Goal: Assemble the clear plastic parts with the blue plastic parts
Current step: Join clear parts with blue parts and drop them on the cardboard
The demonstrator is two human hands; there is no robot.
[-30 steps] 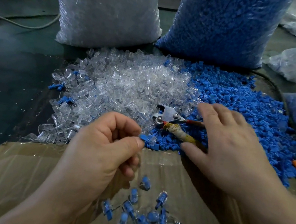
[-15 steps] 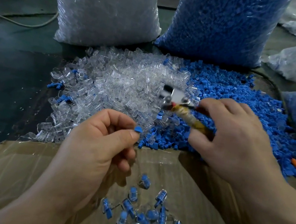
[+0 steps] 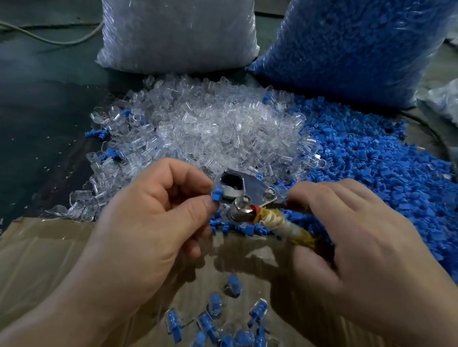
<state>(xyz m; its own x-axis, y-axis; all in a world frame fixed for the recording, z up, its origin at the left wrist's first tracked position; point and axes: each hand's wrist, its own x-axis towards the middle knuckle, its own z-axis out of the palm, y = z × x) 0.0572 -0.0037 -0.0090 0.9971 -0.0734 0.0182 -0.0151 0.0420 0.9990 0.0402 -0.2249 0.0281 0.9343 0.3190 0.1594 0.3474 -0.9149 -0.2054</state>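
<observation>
Centrally, the left hand pinches a blue part at 9 o'clock of the metal tool that the right hand grips.

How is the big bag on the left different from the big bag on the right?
The left bag is full of clear parts and looks whitish; the right bag is full of blue parts. The left bag stands behind the clear pile; the right bag stands behind the blue pile. Both are see-through plastic, stuffed full and upright.
</observation>
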